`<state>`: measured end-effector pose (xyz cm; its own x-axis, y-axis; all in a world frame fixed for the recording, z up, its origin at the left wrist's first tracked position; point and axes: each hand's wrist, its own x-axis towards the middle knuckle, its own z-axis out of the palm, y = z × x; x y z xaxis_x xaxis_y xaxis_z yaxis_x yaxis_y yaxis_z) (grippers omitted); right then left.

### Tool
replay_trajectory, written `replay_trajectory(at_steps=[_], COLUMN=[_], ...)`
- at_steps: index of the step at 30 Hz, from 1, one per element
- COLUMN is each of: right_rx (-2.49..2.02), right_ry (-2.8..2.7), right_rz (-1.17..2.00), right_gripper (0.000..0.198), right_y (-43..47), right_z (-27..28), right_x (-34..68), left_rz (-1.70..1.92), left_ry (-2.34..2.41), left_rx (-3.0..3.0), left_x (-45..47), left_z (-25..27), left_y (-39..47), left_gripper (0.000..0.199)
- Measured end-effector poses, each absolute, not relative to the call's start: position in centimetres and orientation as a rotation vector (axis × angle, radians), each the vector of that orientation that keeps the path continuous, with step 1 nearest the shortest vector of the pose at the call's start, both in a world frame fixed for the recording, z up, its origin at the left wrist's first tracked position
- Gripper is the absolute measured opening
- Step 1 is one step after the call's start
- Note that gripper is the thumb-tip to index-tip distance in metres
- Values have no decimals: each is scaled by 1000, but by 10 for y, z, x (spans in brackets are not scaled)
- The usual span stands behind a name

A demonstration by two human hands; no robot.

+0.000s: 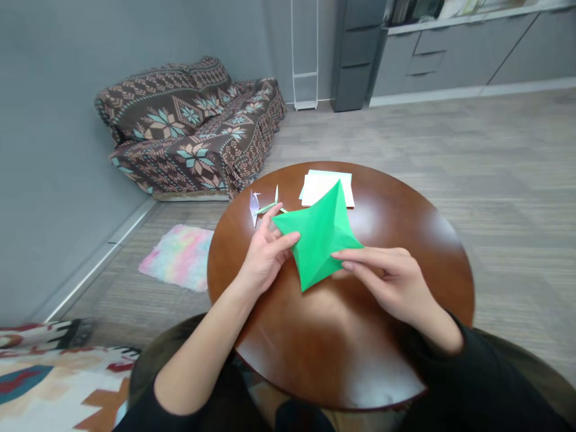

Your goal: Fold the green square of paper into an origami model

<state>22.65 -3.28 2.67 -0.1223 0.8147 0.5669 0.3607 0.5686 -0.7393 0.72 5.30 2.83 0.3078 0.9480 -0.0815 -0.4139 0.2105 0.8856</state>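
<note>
A green sheet of origami paper (pixel 317 237), creased and bent into a four-pointed shape, is held up over the round table. My left hand (pixel 270 252) pinches its left side, thumb in front and fingers partly hidden behind the paper. At the lower right edge, my right hand (pixel 387 276) grips the sheet between thumb and fingers. Just beyond my left hand on the table are a purple folded paper crane (pixel 254 209) and a pale green folded paper piece (pixel 267 208), partly covered by my fingers.
A stack of white paper sheets (pixel 315 189) lies at the far side of the brown round table (pixel 405 222), partly behind the green paper. Beyond stand a patterned covered sofa (pixel 193 132) and grey cabinets (pixel 432 60). A pastel fluffy mat (pixel 180 258) is on the floor at left.
</note>
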Motion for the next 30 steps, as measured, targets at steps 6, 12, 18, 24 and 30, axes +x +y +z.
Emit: replay_trajectory(at_steps=[6,12,18,24,30], right_rx=[-1158,-1177,-1243,-1290,-1304], right_ry=[-1679,-1711,-1743,-1781,-1804], right_rz=[445,418,348,245,186], right_gripper=[26,22,21,19,16], right_y=[-33,-31,-31,-30,-30], right_z=[25,23,22,21,21], right_x=[226,226,226,227,227], left_rz=[1166,1209,1245,1204,1279], left_ry=[817,880,958,1004,1068], left_rx=[1018,1191,1303,1259,1353], left_x=[11,6,5,2,-1], left_z=[23,14,13,11,9], left_y=[54,58,58,60,65], left_gripper=[88,75,57,40,28])
